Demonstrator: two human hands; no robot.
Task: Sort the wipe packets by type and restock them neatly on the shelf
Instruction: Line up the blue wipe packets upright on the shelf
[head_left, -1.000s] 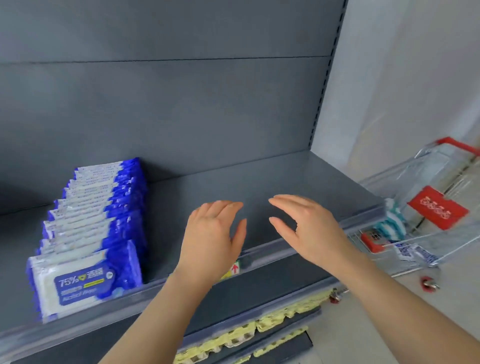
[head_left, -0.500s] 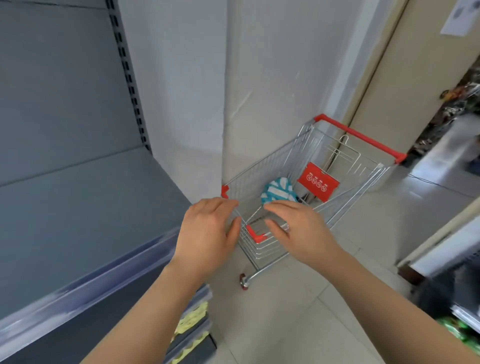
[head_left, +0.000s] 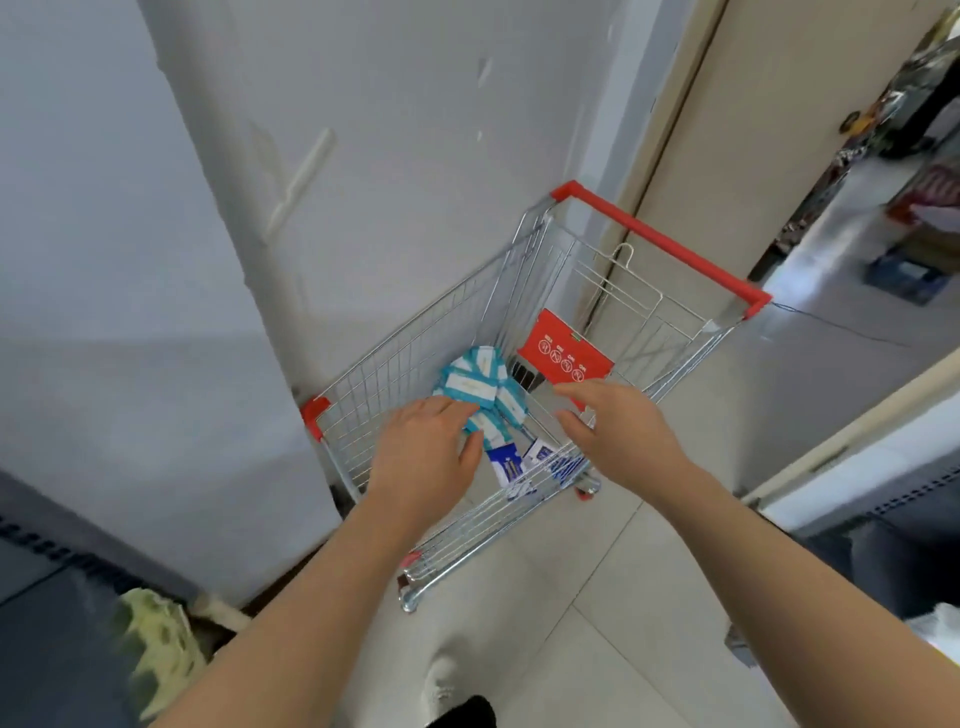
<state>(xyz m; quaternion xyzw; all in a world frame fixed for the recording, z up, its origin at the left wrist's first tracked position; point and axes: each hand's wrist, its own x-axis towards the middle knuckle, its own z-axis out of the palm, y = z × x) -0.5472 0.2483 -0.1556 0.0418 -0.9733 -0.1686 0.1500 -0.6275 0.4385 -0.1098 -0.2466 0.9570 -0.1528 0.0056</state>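
Hovering over teal packets (head_left: 475, 382) and blue packets (head_left: 511, 465) in the cart (head_left: 457, 322), left hand (head_left: 423, 452) and right hand (head_left: 618, 431) hold nothing.

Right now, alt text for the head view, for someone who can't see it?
The left hand and right hand reach, fingers open, into a wire shopping cart holding teal-and-white wipe packets and, nearer the person, blue-and-white packets. The cart has a red handle and stands on pale tiles beside a white wall.

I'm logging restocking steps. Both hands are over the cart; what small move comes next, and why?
Probably close the left hand on the teal packets: its fingers reach that pile in the cart, the right hand hangs open nearby, and neither visibly holds anything.
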